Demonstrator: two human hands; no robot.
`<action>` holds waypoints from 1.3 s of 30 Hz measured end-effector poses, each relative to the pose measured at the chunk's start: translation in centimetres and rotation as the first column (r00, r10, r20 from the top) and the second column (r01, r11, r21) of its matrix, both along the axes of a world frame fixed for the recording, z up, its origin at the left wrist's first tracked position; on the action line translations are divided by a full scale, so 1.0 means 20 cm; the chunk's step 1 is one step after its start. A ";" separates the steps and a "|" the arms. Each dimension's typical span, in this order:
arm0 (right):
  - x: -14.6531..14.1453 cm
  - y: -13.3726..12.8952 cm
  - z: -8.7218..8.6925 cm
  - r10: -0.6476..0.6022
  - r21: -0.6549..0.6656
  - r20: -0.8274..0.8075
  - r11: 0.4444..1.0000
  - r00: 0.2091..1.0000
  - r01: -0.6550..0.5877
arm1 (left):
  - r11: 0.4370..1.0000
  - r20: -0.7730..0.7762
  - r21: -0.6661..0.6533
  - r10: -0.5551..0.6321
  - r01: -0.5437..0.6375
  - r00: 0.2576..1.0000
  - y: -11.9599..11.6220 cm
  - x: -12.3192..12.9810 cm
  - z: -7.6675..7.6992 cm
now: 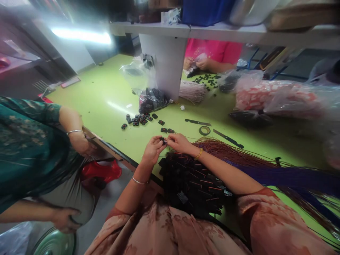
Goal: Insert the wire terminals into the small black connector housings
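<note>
A small black plastic connector [162, 140] is pinched in the fingertips of my left hand [152, 149]. My right hand [181, 144] meets it from the right, thumb and fingers pressed together at the connector's end; what they grip is too small to make out. Just beyond my fingers, two black connectors [167, 130] lie side by side on the green table [106, 88]. Under my right forearm sits a large heap of black connectors with wires [191, 180]. Long brown wires [225, 152] and blue wires [268, 176] stretch off to the right.
Loose black connectors [140, 119] lie by a plastic bag of black parts [152, 100]. Two dark blades [227, 138] flank a tape roll [204, 130]. Filled bags [278, 95] stand right. A co-worker in pink [212, 53] sits opposite; a person in green [29, 145] is at left.
</note>
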State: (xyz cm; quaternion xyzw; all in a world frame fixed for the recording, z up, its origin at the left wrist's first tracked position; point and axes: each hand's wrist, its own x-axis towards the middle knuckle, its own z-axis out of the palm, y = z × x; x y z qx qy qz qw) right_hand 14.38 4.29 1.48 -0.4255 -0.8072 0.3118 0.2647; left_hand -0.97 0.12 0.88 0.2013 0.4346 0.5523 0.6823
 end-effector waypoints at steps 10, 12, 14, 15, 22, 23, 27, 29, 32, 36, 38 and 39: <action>0.01 -0.02 0.03 0.067 0.069 0.019 0.995 0.998 -0.069 | 0.998 -0.143 -0.015 0.062 -0.065 0.988 0.00 0.03 0.02; 0.01 -0.02 0.03 0.053 0.083 0.047 0.995 0.998 -0.057 | 0.998 -0.168 -0.016 0.065 -0.068 0.984 0.00 0.04 0.02; 0.01 -0.01 0.03 0.053 0.078 0.060 0.995 0.997 -0.057 | 0.997 -0.184 -0.014 0.067 -0.071 0.981 0.00 0.04 0.02; 0.02 0.01 0.03 0.041 0.072 0.058 0.996 0.997 -0.045 | 0.998 -0.184 -0.013 0.063 -0.066 0.981 0.00 0.05 0.01; 0.14 0.19 0.05 -0.291 0.100 0.346 0.957 0.892 0.273 | 0.999 -0.144 -0.046 0.013 -0.020 0.990 -0.01 0.03 0.02; 0.15 0.20 0.04 -0.275 0.095 0.407 0.961 0.871 0.259 | 0.999 -0.143 -0.047 0.009 -0.016 0.990 -0.01 0.03 0.02; 0.14 0.21 0.00 -0.250 0.109 0.522 0.968 0.816 0.227 | 0.999 -0.137 -0.028 -0.020 0.016 0.990 0.00 0.03 0.01; 0.13 0.20 -0.01 -0.273 0.127 0.542 0.961 0.794 0.244 | 1.000 -0.124 -0.015 -0.023 0.021 0.992 0.00 0.04 0.01; 0.12 0.18 0.01 -0.335 0.135 0.500 0.941 0.798 0.311 | 0.998 -0.077 0.055 -0.030 0.035 0.997 0.00 0.05 0.03; 0.11 0.16 0.06 -0.345 0.142 0.272 0.938 0.898 0.318 | 0.935 -0.132 0.246 -0.228 0.255 0.965 -0.04 0.10 0.09; 0.09 0.14 0.10 -0.283 0.119 0.111 0.955 0.953 0.270 | 0.851 -0.230 0.271 -0.397 0.451 0.888 -0.07 0.12 0.12; 0.08 0.13 0.11 -0.245 0.098 0.034 0.966 0.969 0.241 | 0.816 -0.268 0.263 -0.451 0.515 0.851 -0.09 0.13 0.13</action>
